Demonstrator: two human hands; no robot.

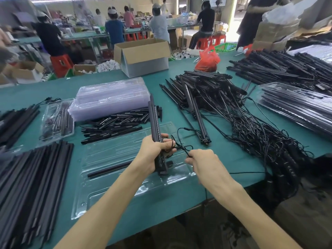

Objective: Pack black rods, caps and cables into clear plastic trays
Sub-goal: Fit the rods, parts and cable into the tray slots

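My left hand grips a bundle of black rods held upright over an open clear plastic tray on the green table. A thin black cable runs from the bundle's lower end and loops around my left fingers. My right hand pinches that cable just to the right. One black rod lies in a slot of the tray, and a small black cap sits near the bundle's base.
Loose black caps lie behind the tray, beside a stack of clear trays. Long rods are piled at left, rods with tangled cables at right, filled trays far right. A cardboard box stands behind.
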